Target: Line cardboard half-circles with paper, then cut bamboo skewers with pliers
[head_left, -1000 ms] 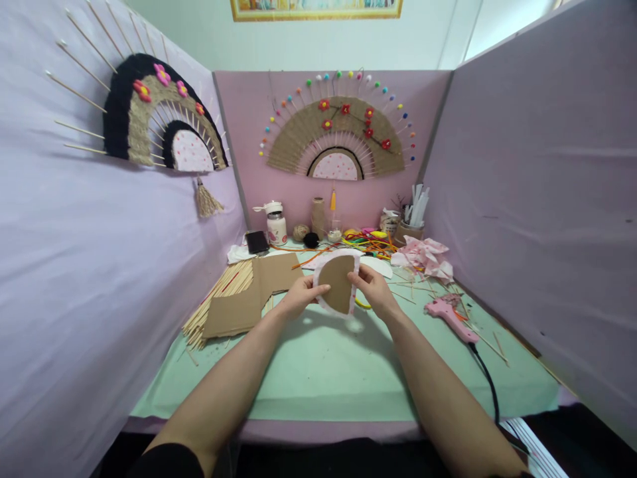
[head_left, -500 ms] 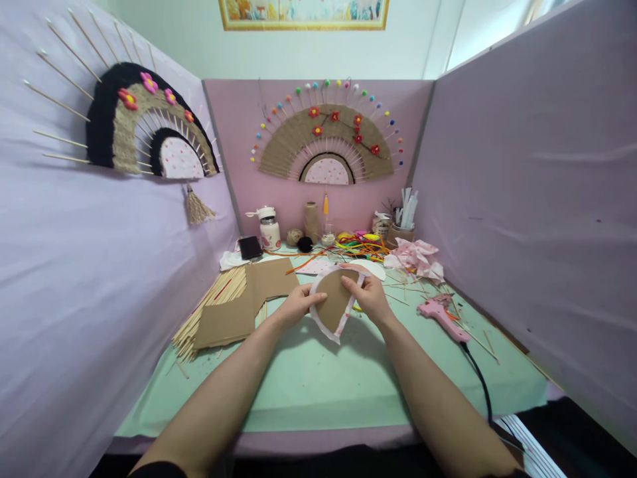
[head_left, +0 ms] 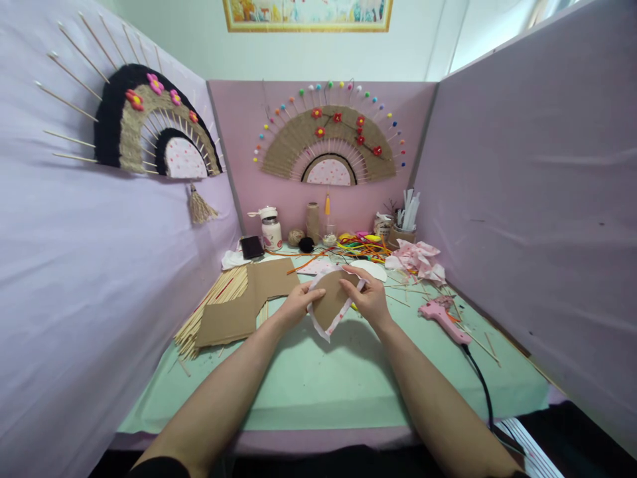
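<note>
Between my hands, above the green tablecloth, is a curved-edged cardboard piece (head_left: 329, 302), brown side up, with pink-dotted white fabric showing around its edges. One pointed corner hangs toward me. My left hand (head_left: 298, 303) grips its left edge, thumb on the cardboard and fingers beneath. At the right edge, my right hand (head_left: 369, 295) pinches the fabric margin, its thumb lying over the cardboard and its other fingers partly hidden. A white disc (head_left: 368, 270) lies on the table just behind my right hand.
Cut cardboard (head_left: 226, 322) lies over thin wooden sticks (head_left: 186, 332) at left. A pink glue gun (head_left: 445, 320) with a black cord rests at right, near crumpled pink fabric (head_left: 415, 259). Colored pipe cleaners (head_left: 363, 247), a bottle (head_left: 271, 232) and a phone (head_left: 252, 247) stand or lie behind.
The cardboard piece has tilted a little, its lower corner swinging left. My right thumb has shifted slightly left along it. The whole view has moved slightly.
</note>
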A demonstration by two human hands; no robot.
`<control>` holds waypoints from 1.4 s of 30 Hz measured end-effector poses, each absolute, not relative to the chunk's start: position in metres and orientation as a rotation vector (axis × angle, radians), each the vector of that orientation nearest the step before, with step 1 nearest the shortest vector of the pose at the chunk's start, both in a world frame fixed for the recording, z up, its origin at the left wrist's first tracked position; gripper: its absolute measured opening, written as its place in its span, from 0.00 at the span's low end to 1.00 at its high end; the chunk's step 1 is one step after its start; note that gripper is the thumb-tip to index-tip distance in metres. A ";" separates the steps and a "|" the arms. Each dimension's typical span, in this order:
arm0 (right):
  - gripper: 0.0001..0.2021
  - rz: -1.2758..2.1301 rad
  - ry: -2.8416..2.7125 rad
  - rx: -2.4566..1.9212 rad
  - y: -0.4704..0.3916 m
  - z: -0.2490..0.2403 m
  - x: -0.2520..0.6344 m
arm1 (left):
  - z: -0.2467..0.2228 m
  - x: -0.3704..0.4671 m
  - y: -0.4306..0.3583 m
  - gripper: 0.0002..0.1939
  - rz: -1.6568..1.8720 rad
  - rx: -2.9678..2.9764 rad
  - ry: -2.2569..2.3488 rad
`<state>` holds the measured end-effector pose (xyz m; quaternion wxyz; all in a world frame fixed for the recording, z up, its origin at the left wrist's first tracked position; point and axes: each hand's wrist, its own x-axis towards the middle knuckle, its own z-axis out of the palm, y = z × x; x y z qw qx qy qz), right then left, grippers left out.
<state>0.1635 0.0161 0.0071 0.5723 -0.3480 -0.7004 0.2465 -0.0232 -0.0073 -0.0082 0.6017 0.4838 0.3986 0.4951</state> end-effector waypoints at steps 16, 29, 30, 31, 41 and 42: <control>0.18 0.406 -1.855 -0.857 0.017 0.002 0.165 | 0.006 -0.020 -0.012 0.21 1.227 0.949 0.959; 0.22 0.418 -2.015 -0.778 0.021 -0.002 0.164 | 0.004 -0.030 -0.007 0.21 1.255 0.879 0.995; 0.22 0.436 -2.032 -0.787 0.021 -0.002 0.163 | 0.004 -0.032 -0.007 0.21 1.258 0.897 0.999; 0.23 0.464 -2.054 -0.797 0.021 -0.002 0.163 | 0.003 -0.034 -0.006 0.21 1.264 0.918 1.002; 0.35 0.794 -1.960 -0.785 0.019 0.001 0.161 | 0.004 -0.055 0.000 0.22 1.359 1.002 1.052; 0.35 0.788 -1.858 -0.818 0.021 0.002 0.161 | 0.004 -0.056 0.000 0.22 1.368 0.997 1.062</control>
